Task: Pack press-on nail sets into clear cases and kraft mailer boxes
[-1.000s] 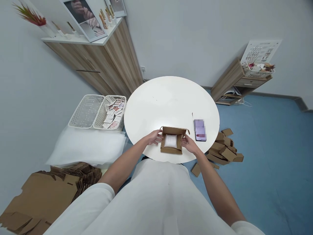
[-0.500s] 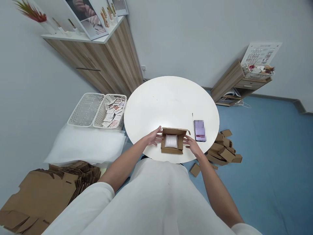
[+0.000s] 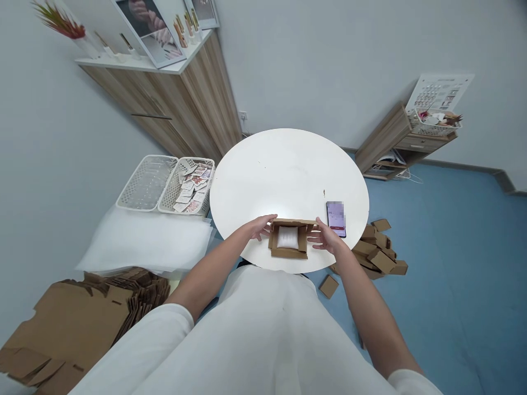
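Observation:
A small brown cardboard box (image 3: 289, 253) stands on the white table close to my body, its lid (image 3: 294, 223) raised along the far side. Inside lies a white padded packet (image 3: 287, 237) that looks like bubble wrap. My left hand (image 3: 260, 226) is at the box's left side, thumb on the lid's left corner and fingers along the side. At the right, my right hand (image 3: 326, 238) has its thumb on the lid's right corner, with the fingers beside the box wall. A phone (image 3: 336, 218) with a lit screen lies just beyond my right hand.
The round white table (image 3: 284, 164) carries the box and phone. White baskets (image 3: 186, 186), one with printed cards, stand left, near foam sheets (image 3: 144, 241) and flat cardboard (image 3: 78, 312). Small boxes (image 3: 379, 252) lie piled on the floor at right. A wooden cabinet (image 3: 197, 93) stands behind.
My right hand has moved up to the lid's right corner, and the flap sticking out there is now covered. The lid's edge sits a little lower. My left thumb has shifted onto its left corner.

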A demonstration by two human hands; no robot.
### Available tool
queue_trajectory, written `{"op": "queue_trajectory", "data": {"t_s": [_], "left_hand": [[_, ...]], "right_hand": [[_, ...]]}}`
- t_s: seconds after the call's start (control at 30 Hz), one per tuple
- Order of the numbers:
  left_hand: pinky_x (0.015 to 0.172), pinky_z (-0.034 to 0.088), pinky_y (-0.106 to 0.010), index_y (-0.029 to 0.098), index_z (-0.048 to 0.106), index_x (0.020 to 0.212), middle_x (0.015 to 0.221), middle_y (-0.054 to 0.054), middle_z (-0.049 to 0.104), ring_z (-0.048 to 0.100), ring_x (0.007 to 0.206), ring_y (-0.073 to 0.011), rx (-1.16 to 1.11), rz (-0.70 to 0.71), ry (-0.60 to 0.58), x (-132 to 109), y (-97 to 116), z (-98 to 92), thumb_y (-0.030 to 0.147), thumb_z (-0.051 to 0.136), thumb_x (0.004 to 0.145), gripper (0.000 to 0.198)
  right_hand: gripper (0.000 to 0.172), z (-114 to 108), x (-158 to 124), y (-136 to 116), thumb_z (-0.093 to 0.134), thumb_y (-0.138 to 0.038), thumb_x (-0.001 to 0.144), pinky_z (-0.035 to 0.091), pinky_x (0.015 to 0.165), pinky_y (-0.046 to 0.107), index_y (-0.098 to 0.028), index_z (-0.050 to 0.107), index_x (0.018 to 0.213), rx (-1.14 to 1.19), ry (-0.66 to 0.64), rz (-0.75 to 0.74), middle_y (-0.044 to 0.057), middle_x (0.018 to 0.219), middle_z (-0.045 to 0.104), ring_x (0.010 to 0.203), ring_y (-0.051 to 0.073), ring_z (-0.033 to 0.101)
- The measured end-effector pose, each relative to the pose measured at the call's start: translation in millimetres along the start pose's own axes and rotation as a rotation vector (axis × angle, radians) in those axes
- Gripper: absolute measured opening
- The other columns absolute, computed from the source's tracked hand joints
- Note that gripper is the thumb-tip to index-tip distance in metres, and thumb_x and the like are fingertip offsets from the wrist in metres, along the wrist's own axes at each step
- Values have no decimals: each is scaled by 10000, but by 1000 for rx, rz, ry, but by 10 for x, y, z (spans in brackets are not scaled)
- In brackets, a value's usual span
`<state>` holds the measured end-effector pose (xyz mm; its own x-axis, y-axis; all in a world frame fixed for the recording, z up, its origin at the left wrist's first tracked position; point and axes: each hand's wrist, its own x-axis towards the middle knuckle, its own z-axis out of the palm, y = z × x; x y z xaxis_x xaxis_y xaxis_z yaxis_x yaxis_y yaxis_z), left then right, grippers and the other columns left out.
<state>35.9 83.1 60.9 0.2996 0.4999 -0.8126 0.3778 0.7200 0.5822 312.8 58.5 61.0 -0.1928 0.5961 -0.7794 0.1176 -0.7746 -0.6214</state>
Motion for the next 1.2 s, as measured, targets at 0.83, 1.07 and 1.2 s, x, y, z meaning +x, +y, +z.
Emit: {"op": "queue_trajectory", "data": {"t_s": [0.83,1.07,1.2], "left_hand": [[718,454,-269,177,532,921,951,-62,597,578,823,-166,205,303,461,101,-477,473,287,661,653,317],[738,451,-270,192,541,927,1042,-64,593,585,865,-168,141,328,486,56,-483,526,391,539,757,262],[730,451,-266,193,550,920,1044,-64,602,583,890,-173,94,291,465,49,-434,530,430,462,798,281]], "right_hand": [[344,285,12,361,564,-235,619,460,753,311,-207,542,961,-135,273,-213,63,1116,568,978,196,540],[423,302,-32,494,502,-423,726,461,780,304,-233,536,1103,145,220,-329,36,1161,570,1035,210,528],[443,245,-19,495,481,-481,744,460,810,309,-230,551,1103,142,252,-344,37,1160,575,1049,210,525]]}}
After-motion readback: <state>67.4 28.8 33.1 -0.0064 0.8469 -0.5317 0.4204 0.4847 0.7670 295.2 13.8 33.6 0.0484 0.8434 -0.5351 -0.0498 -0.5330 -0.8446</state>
